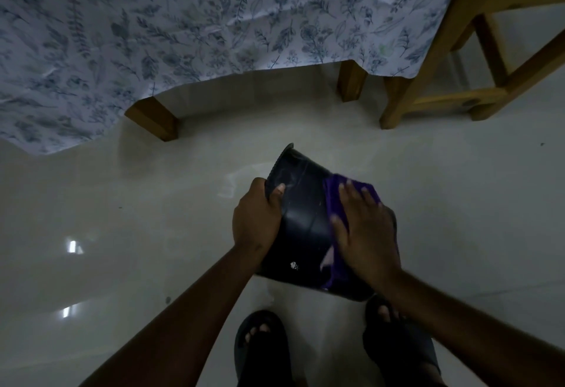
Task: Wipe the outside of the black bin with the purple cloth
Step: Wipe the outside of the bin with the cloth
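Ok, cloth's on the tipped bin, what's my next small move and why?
Probably slide the right hand with the purple cloth leftward across the black bin: the cloth covers only its right side, the middle looks streaked, and the left hand grips the rim.

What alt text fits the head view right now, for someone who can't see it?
The left hand grips the rim of a tilted black bin while the right hand presses a purple cloth flat against its outer side.

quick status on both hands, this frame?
Left hand: grips the black bin by its rim.
Right hand: open, flat, pressing the purple cloth against the bin's side.
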A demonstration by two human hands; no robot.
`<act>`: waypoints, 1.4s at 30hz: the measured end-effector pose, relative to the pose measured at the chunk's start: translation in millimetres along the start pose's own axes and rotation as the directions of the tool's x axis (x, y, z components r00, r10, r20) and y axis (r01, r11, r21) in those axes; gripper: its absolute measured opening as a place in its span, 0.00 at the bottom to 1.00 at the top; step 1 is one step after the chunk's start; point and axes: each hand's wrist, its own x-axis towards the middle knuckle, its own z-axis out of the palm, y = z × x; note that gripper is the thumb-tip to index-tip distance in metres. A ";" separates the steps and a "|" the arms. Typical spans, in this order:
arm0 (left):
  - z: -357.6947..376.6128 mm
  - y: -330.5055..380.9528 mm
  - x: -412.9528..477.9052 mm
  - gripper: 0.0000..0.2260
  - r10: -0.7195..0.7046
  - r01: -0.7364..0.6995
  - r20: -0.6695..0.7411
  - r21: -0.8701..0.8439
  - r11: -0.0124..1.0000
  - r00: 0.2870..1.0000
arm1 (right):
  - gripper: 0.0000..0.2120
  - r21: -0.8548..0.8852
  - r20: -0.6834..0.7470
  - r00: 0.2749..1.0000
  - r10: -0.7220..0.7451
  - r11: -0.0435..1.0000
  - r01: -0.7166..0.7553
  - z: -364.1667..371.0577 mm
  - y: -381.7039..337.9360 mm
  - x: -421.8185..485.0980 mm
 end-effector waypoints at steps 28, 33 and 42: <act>0.5 4.0 5.4 0.13 -0.020 0.020 -0.002 -0.061 0.998 1.000 | 0.28 -0.026 0.032 0.996 -0.086 0.996 0.087 -4.7 3.8 50.4; -4.8 13.6 30.2 0.11 -0.003 0.030 0.182 -0.147 0.989 0.983 | 0.25 -0.064 0.018 0.967 -0.253 0.965 0.254 -0.4 -9.1 -1.9; -2.4 -9.2 7.2 0.14 0.073 -0.074 -0.025 -0.056 0.996 0.997 | 0.24 0.094 -0.057 0.996 -0.065 0.993 0.070 -12.5 7.4 65.8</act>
